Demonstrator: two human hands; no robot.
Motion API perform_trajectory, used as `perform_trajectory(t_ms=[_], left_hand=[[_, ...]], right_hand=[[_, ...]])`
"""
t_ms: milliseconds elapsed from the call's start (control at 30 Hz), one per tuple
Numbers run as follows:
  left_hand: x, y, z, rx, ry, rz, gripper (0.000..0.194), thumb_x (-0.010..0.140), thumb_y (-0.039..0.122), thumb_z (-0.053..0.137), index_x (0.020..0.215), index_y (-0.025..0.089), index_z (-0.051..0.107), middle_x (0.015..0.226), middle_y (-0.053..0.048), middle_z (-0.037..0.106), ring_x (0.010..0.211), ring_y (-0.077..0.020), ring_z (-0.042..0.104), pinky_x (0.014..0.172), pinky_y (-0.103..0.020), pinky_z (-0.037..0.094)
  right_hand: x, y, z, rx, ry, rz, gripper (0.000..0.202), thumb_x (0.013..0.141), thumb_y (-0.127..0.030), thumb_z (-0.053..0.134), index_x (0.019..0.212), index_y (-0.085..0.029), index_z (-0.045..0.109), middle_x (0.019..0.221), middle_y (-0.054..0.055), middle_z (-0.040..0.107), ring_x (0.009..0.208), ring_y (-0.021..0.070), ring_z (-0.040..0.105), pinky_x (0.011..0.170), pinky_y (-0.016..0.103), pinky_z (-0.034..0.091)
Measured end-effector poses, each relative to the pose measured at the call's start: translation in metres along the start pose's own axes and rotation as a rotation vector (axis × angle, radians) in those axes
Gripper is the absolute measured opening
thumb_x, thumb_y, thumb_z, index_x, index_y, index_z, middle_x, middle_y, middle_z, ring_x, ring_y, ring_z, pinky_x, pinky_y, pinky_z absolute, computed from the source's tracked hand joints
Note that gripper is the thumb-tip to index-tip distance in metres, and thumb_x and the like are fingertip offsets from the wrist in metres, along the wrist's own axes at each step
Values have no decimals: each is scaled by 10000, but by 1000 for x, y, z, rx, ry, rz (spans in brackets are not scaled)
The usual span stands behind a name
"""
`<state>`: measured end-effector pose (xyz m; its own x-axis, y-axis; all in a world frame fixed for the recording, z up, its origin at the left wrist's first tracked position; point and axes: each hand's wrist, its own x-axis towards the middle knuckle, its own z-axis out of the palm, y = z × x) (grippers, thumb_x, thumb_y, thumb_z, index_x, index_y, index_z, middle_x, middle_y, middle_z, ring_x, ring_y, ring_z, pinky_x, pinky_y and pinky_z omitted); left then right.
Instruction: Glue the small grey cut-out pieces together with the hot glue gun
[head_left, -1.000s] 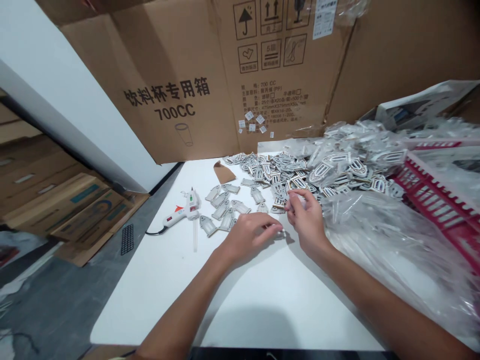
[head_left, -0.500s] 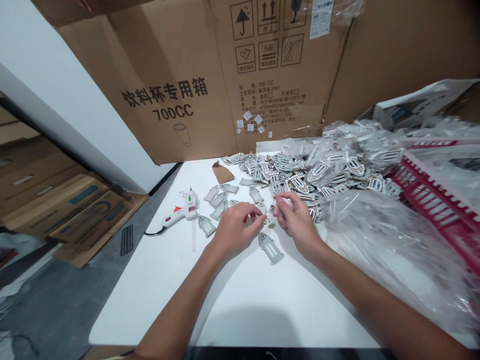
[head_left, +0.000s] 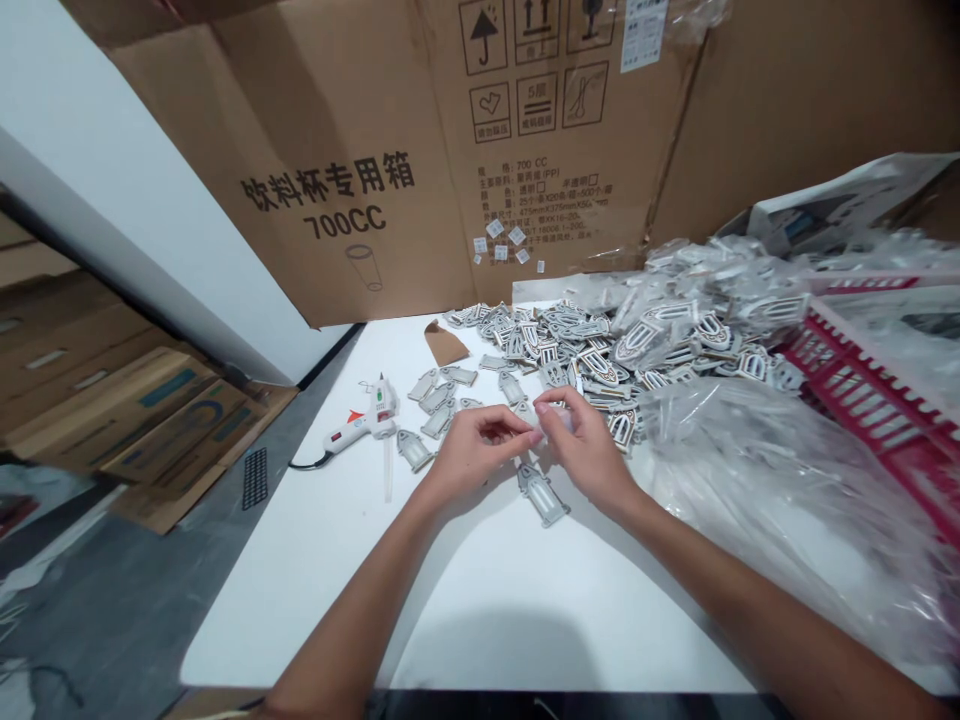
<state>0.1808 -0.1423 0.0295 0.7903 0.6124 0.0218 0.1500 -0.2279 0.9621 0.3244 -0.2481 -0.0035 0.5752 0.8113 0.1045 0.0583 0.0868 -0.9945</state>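
Observation:
Over the white table, my left hand (head_left: pixel 484 445) and my right hand (head_left: pixel 576 440) meet with their fingertips close together. The left thumb and forefinger pinch at something too small to make out. My right hand is closed round a small pale, whitish thing (head_left: pixel 561 416), mostly hidden by the fingers. Just below the hands lies a grey window-shaped piece (head_left: pixel 543 496) with a pointed top. Several similar grey pieces (head_left: pixel 439 400) are spread beyond my left hand. A white glue gun (head_left: pixel 367 418) with a clear glue stick stands to their left.
A heap of window-shaped pieces (head_left: pixel 592 345) covers the back right of the table (head_left: pixel 315 600). Clear plastic bags (head_left: pixel 780 500) and a magenta basket (head_left: pixel 885 390) lie at the right. A large cardboard box (head_left: pixel 420 110) stands behind, with a brown scrap (head_left: pixel 445 344) before it.
My hands have come together: the right has moved left until its fingertips reach those of my left hand. The grey piece below them and the glue gun stay in place.

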Motion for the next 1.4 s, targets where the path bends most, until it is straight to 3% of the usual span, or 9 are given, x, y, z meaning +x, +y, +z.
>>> perform_trajectory(t_ms=[167, 300, 567, 667, 767, 867, 1000, 1200, 1400], left_hand=[[0, -1, -2, 9, 17, -24, 337, 803, 475, 874, 817, 148, 795, 791, -57, 773, 672, -132, 610, 624, -242, 449], [1, -2, 0, -14, 3, -40, 352, 800, 485, 873, 833, 147, 782, 784, -59, 771, 688, -145, 654, 636, -244, 481], [2, -11, 5, -55, 37, -107, 346, 722, 432, 930, 796, 139, 762, 742, -59, 766, 660, -150, 675, 625, -247, 499], [2, -13, 4, -16, 53, -103, 322, 733, 420, 921, 786, 140, 770, 746, -61, 769, 668, -159, 681, 621, -254, 499], [2, -12, 1, -23, 38, -99, 314, 757, 406, 905, 776, 144, 734, 763, -63, 768, 702, -167, 704, 642, -256, 511], [1, -7, -2, -87, -28, -94, 332, 765, 355, 904, 927, 164, 687, 825, -44, 762, 714, -150, 719, 695, -261, 547], [-3, 0, -4, -186, -188, -94, 551, 792, 338, 881, 1261, 228, 613, 999, -39, 753, 732, -158, 757, 742, -300, 596], [-5, 2, -4, -123, -267, -163, 293, 796, 367, 862, 973, 172, 734, 783, -37, 755, 738, -190, 755, 738, -307, 591], [-6, 5, -2, -37, -293, -183, 234, 742, 333, 900, 804, 164, 749, 744, -26, 751, 684, -137, 673, 675, -250, 508]], right_hand=[[1, 0, -2, -141, 51, -42, 243, 980, -492, 624, 978, -250, 644, 590, -46, 519, 502, 146, 416, 473, 258, 296], [5, 1, -4, -100, 101, -43, 239, 950, -497, 658, 937, -259, 644, 589, -40, 535, 509, 161, 447, 488, 266, 306], [-4, -6, 0, -217, -56, -145, 175, 1020, -411, 579, 1014, -251, 648, 652, -31, 612, 578, 172, 534, 551, 266, 333], [-4, -5, 0, -248, -17, -175, 179, 1016, -413, 583, 989, -250, 653, 661, -19, 643, 593, 182, 570, 570, 267, 365], [0, 0, -2, -220, 44, -109, 217, 1003, -457, 593, 980, -248, 646, 671, -6, 684, 548, 177, 562, 540, 266, 387], [4, 5, -4, -137, 100, -6, 293, 980, -532, 609, 999, -240, 630, 662, -4, 693, 471, 148, 492, 467, 253, 358], [8, 8, -5, 26, 106, 72, 383, 919, -598, 673, 1017, -231, 624, 624, -37, 631, 455, 116, 441, 424, 223, 315], [9, 3, -3, 140, 96, 144, 415, 871, -613, 705, 996, -229, 612, 594, -62, 577, 438, 97, 396, 398, 207, 245], [8, 3, -4, 134, 97, 116, 401, 895, -605, 696, 1003, -230, 607, 612, -50, 602, 447, 93, 386, 405, 207, 246]])
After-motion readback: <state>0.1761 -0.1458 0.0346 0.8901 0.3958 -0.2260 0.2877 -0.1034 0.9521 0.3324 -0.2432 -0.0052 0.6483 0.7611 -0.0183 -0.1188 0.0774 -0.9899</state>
